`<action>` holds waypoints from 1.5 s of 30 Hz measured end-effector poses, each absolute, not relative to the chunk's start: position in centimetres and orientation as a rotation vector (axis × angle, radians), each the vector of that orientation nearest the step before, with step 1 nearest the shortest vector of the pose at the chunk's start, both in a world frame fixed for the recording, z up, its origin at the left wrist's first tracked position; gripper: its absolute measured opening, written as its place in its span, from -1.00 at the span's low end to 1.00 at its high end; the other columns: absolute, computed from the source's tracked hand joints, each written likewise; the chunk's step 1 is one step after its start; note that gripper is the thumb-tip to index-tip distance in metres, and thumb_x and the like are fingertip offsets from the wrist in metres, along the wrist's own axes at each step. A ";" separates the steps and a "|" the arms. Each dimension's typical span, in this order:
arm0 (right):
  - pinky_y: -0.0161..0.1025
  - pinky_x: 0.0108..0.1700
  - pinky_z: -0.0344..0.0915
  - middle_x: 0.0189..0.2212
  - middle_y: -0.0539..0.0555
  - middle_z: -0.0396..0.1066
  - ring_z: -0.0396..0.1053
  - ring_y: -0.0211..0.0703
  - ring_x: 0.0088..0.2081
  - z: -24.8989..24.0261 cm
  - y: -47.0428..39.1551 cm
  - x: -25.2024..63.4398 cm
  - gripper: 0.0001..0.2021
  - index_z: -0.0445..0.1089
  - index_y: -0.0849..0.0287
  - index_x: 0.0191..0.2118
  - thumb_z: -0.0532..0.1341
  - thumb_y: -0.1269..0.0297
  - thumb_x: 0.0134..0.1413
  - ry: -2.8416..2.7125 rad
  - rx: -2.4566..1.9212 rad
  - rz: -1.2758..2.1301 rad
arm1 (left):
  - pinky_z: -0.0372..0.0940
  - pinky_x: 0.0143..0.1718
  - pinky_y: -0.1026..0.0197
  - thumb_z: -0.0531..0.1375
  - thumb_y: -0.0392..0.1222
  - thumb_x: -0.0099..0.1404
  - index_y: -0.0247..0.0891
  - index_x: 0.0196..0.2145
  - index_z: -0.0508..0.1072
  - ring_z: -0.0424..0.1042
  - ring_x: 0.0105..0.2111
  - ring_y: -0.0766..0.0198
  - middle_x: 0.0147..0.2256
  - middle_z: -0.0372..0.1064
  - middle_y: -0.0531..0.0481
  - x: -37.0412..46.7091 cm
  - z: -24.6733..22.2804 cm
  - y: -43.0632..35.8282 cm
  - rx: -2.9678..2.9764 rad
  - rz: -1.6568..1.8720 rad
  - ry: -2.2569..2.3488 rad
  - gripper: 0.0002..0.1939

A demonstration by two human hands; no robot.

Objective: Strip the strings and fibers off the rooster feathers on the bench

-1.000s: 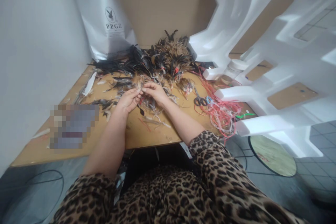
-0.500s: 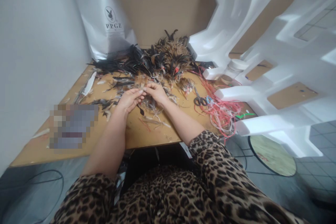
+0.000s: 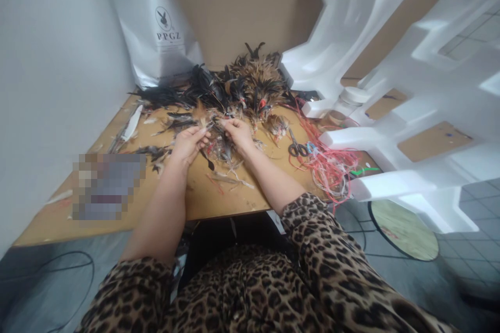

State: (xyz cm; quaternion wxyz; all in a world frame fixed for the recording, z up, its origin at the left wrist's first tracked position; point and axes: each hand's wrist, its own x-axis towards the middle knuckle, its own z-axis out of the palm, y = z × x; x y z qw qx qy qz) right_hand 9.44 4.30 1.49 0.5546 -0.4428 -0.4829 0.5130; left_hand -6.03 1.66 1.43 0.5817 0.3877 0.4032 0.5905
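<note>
My left hand pinches a light brown feather between thumb and fingertips, its tip pointing up and away from me. A short gap to the right, my right hand is also closed in a pinch; whatever is between its fingertips is too small to make out. Below and behind both hands lies a loose heap of dark and mottled feathers. Further back are black feathers and a big bundle of brown and black feathers. A small tied feather bunch sits right of my right hand.
Scissors lie right of the feathers, beside a tangle of red and white strings. White foam pieces border the table on the right. A silver bag stands at the back left; a round stool is below right.
My hands, which met at the fingertips, have drawn apart sideways. The brown feather has moved slightly left with my left hand.
</note>
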 end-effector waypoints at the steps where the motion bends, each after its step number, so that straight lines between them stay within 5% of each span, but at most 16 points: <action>1: -0.41 -0.46 0.12 -0.63 -0.11 0.25 0.13 -0.42 -0.58 1.4 4.6 9.7 -0.77 0.35 0.22 -0.44 0.25 0.14 -0.11 -1.173 -1.076 1.158 | 0.16 -0.66 0.49 0.34 -0.28 -0.01 -0.37 -0.50 0.44 0.30 -0.65 0.53 -0.53 0.43 -0.02 -6.2 1.6 1.7 0.849 1.429 0.921 -0.85; 7: -0.26 -0.08 0.19 -0.34 0.03 0.45 0.32 -0.23 -0.25 0.8 4.6 10.4 -0.87 0.42 0.21 -0.42 0.17 0.28 0.00 -1.734 -1.135 0.645 | 0.11 -0.67 0.53 0.28 -0.34 0.07 -0.32 -0.49 0.39 0.27 -0.64 0.56 -0.54 0.40 0.07 -7.8 1.9 2.3 0.610 1.624 0.873 -0.90; 12: -0.04 0.09 -0.02 -0.06 0.06 0.38 0.14 -0.03 0.05 0.9 3.1 9.6 -0.81 0.47 0.08 -0.22 0.18 0.22 0.05 -2.087 -1.295 0.283 | 0.09 -0.68 0.52 0.26 -0.35 0.08 -0.32 -0.49 0.38 0.26 -0.64 0.55 -0.54 0.40 0.07 -7.9 1.9 2.4 0.568 1.630 0.902 -0.91; 17: 0.05 0.09 -0.10 0.04 0.10 0.30 -0.01 0.04 0.14 0.5 3.1 8.6 -0.77 0.46 0.06 -0.17 0.18 0.16 0.05 -2.215 -1.386 0.197 | 0.09 -0.69 0.51 0.26 -0.35 0.08 -0.32 -0.47 0.39 0.26 -0.65 0.55 -0.53 0.40 0.06 -7.3 1.7 2.3 0.608 1.581 0.901 -0.92; 25: -0.14 0.06 0.07 -0.22 0.05 0.44 0.27 -0.15 -0.08 0.6 4.4 9.5 -0.87 0.47 0.17 -0.38 0.21 0.25 0.00 -1.820 -1.147 0.545 | 0.10 -0.70 0.50 0.26 -0.35 0.09 -0.33 -0.46 0.40 0.27 -0.66 0.54 -0.53 0.42 0.06 -7.2 1.7 2.3 0.612 1.567 0.893 -0.93; 29: -0.31 -0.22 0.23 -0.42 -0.01 0.44 0.33 -0.30 -0.36 1.1 5.1 10.1 -0.80 0.45 0.20 -0.39 0.28 0.16 -0.11 -1.370 -0.940 1.044 | 0.13 -0.68 0.50 0.27 -0.34 0.08 -0.34 -0.44 0.40 0.31 -0.63 0.53 -0.50 0.43 0.05 -7.2 1.5 2.3 0.648 1.522 0.870 -0.91; 33: -0.42 -0.50 0.09 -0.55 -0.10 0.39 0.22 -0.41 -0.55 1.4 5.6 10.4 -0.71 0.44 0.17 -0.38 0.35 0.11 -0.26 -1.060 -0.870 1.409 | 0.22 -0.63 0.48 0.27 -0.35 0.07 -0.37 -0.42 0.43 0.38 -0.59 0.48 -0.44 0.48 -0.01 -6.9 1.3 2.1 0.742 1.398 0.853 -0.91; 45: -0.37 -0.40 0.27 -0.57 -0.06 0.43 0.35 -0.34 -0.51 1.6 4.4 9.0 -0.74 0.38 0.22 -0.42 0.37 0.24 -0.30 -0.980 -0.790 1.407 | 0.32 -0.53 0.42 0.25 -0.37 0.10 -0.41 -0.33 0.47 0.48 -0.48 0.38 -0.32 0.52 -0.14 -5.9 1.0 1.4 0.845 1.155 0.807 -0.87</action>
